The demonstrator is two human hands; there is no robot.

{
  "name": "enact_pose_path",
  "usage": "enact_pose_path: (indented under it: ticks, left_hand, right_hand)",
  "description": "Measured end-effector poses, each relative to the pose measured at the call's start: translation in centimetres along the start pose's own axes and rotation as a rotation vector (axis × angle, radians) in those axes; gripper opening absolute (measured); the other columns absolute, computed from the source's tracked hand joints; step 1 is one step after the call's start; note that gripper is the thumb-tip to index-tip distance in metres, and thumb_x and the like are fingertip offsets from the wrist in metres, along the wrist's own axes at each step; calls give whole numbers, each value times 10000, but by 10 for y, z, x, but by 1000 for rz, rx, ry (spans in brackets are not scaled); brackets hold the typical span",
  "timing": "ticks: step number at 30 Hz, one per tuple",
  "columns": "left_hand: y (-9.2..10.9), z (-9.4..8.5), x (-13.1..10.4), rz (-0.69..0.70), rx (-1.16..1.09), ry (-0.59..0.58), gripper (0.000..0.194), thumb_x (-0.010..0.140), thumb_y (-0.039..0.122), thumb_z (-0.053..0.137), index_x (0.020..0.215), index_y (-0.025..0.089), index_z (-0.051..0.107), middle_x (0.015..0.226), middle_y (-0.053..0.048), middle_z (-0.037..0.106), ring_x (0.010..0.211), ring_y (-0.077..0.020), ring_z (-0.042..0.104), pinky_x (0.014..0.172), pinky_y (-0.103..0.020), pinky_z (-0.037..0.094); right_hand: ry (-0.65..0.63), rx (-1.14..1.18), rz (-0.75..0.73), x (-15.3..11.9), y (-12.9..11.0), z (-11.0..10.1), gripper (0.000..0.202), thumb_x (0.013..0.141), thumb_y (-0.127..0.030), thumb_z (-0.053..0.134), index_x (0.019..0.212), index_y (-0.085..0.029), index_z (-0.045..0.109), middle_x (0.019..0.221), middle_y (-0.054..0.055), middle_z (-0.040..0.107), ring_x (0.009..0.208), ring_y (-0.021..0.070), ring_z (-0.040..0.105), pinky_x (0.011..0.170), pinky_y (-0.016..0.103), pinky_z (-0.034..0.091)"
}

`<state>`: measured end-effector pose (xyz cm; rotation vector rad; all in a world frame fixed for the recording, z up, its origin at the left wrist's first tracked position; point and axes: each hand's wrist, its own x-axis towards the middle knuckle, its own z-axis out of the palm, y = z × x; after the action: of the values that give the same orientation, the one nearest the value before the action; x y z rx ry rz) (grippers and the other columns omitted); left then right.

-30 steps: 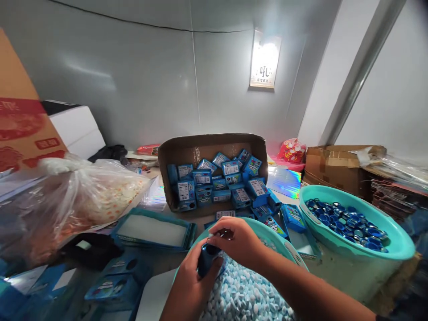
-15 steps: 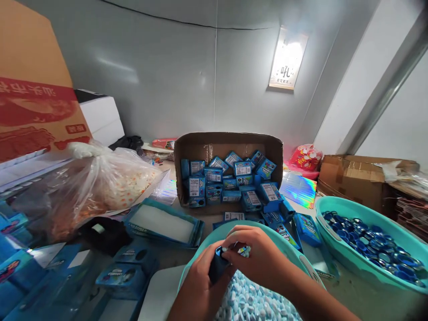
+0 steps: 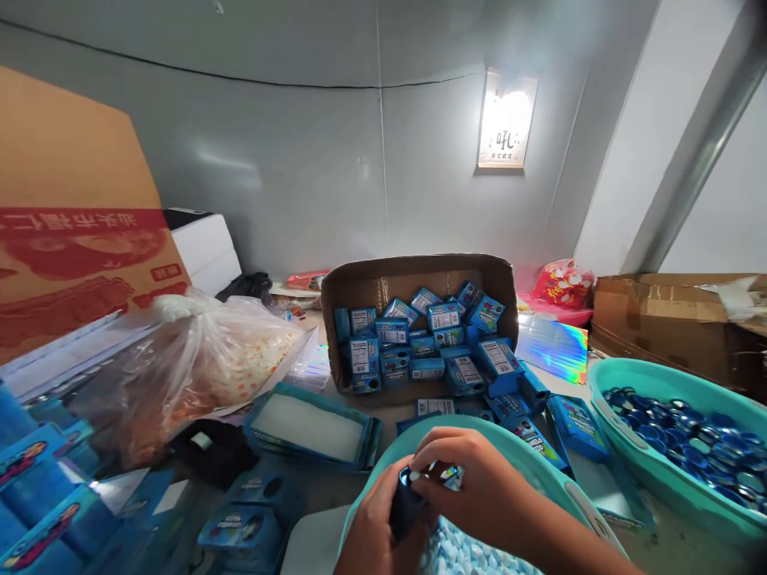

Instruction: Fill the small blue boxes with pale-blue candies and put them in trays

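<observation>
My left hand [image 3: 383, 515] is wrapped round a small dark blue container [image 3: 405, 505], held upright with its open top toward me. Over that opening is my right hand [image 3: 473, 471], its thumb and fingertips pinched at the rim. A small white candy [image 3: 414, 476] shows at the thumb tip, and more pale, shiny bits [image 3: 453, 477] peek out between the curled fingers. Both hands are above a turquoise basin [image 3: 509, 435] holding many pale blue and white candies [image 3: 464, 551]. The container's lower part is hidden by my fingers.
A cardboard box [image 3: 419, 267] behind holds many small blue boxes, some spilling out in front. On the right stands a second turquoise basin [image 3: 605, 415] of shiny blue round pieces. Blue cartons [image 3: 240, 523] and a clear plastic bag [image 3: 204, 351] are at left.
The view has shifted, so everything sits slightly lower and mostly further right. My hands keep the same hold, with the right fingertips still at the container's opening.
</observation>
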<state>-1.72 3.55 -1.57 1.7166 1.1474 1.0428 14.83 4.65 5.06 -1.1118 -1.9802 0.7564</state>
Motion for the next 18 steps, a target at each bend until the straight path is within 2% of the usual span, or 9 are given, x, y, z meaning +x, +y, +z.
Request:
enact_pose_path:
  ticks: [5, 8, 11, 15, 16, 18]
  left_hand:
    - [16, -5, -2, -26, 6, -36, 518, 867, 568, 612, 1248, 218, 644, 1243, -106, 690, 1120, -260, 660, 968, -343, 535]
    - [18, -5, -2, -19, 13, -38, 500, 881, 531, 611, 1260, 205, 642, 1261, -117, 684, 1125, -271, 657, 961, -358, 539]
    - [14, -4, -2, -6, 39, 13, 498, 864, 514, 630, 1250, 200, 656, 1240, -120, 697, 1137, -287, 656, 980, -389, 531]
    - [8, -4, -2, -12, 106, 37, 537, 838, 527, 647, 1259, 195, 646, 1237, -128, 695, 1144, -299, 653, 1025, -439, 497]
    - [7, -4, -2, -21, 112, 39, 546, 839, 530, 645, 1272, 197, 633, 1253, -126, 685, 1159, -298, 645, 1039, -445, 485]
    - [5, -3, -1, -37, 113, 30, 554, 845, 531, 637, 1294, 209, 606, 1278, -115, 669, 1183, -296, 632, 1055, -450, 469]
  right_hand:
    - [0, 1, -37, -1, 0, 0, 223, 720, -24, 622, 765, -196, 756, 803, 9, 698, 703, 118, 616, 647, 219, 470]
    - [12, 17, -35, -1, -1, 1, 221, 699, -25, 661, 799, -192, 765, 797, 5, 698, 710, 117, 622, 660, 213, 472]
    - [27, 2, -20, 2, 2, -6, 85, 791, -138, 676, 760, -178, 745, 756, 7, 689, 676, 115, 609, 632, 215, 456]
    - [117, -168, 60, 12, 22, -31, 319, 953, -317, 528, 744, -147, 699, 729, 34, 672, 687, 139, 592, 626, 238, 443]
    - [84, -214, 99, 14, 31, -36, 355, 984, -334, 471, 803, -141, 708, 765, 43, 687, 718, 147, 605, 645, 243, 452]
    - [-87, -338, 213, 17, 49, -42, 366, 997, -309, 424, 855, -142, 716, 764, 41, 693, 713, 153, 607, 628, 245, 448]
